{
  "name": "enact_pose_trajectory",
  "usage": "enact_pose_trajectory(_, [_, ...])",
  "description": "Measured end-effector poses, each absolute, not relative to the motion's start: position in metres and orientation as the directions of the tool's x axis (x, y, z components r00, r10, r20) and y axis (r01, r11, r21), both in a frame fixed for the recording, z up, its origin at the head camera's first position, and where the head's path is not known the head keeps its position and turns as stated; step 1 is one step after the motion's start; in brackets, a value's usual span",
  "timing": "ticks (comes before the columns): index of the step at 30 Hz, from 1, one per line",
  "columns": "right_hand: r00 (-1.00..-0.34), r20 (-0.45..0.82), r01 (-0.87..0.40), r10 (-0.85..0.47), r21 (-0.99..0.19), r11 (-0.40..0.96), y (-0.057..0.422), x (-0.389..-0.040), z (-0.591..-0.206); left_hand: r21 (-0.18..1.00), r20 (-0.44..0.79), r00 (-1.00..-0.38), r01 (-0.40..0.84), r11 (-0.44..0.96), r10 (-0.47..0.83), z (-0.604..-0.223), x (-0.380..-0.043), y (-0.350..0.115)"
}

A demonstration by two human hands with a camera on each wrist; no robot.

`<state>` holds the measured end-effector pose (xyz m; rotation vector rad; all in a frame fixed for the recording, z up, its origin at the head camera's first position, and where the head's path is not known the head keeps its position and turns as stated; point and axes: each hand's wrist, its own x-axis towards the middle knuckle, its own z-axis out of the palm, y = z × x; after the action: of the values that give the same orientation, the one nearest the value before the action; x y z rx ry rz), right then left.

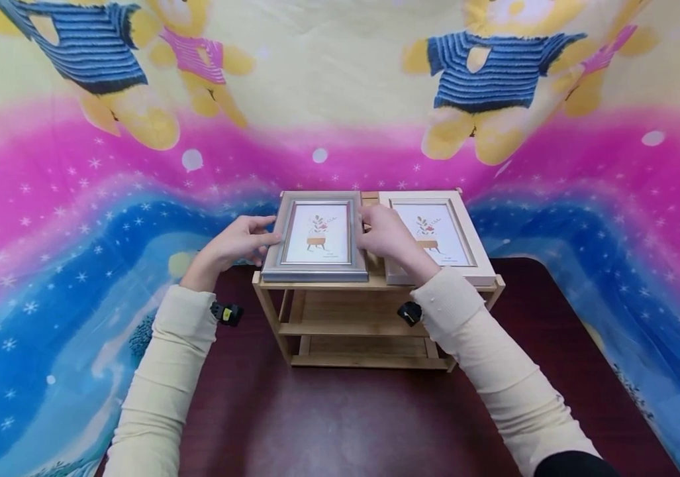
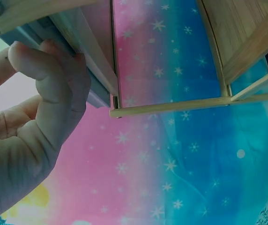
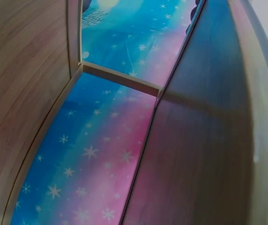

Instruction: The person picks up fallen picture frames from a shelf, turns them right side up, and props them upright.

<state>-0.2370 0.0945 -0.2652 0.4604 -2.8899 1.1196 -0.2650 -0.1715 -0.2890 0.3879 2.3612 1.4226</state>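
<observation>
A silver-grey picture frame (image 1: 314, 271) with a plant print lies face up on the left of a wooden shelf unit's top (image 1: 377, 271). My left hand (image 1: 237, 244) holds its left edge, thumb at the upper border and fingers along the side. In the left wrist view, curled fingers (image 2: 54, 79) meet the frame's edge by the wooden rail. At the opposite edge, my right hand (image 1: 388, 232) pinches the frame with bent fingers, its wrist over the neighbouring white picture frame (image 1: 475, 244). The right hand is out of the right wrist view.
Two lower shelves (image 1: 345, 311) of the unit face me. It stands on a dark red table (image 1: 340, 424). A cloth backdrop (image 1: 328, 99) printed with bears and snowflakes surrounds the table at the back and sides.
</observation>
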Motion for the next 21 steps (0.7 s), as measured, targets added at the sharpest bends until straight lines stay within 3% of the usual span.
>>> enact_pose_trajectory(7, [-0.964, 0.093, -0.249, -0.251, -0.653, 0.716, 0.095, -0.237, -0.266, 0.906, -0.117, -0.904, 0.072, 0.417, 0.41, -0.292, -0.265, -0.174])
enact_pose_trajectory(21, [-0.964, 0.051, -0.203, -0.259, -0.771, 0.604, 0.105, -0.235, -0.264, 0.898, -0.034, -0.933, 0.128, 0.421, 0.357, -0.289, -0.254, -0.17])
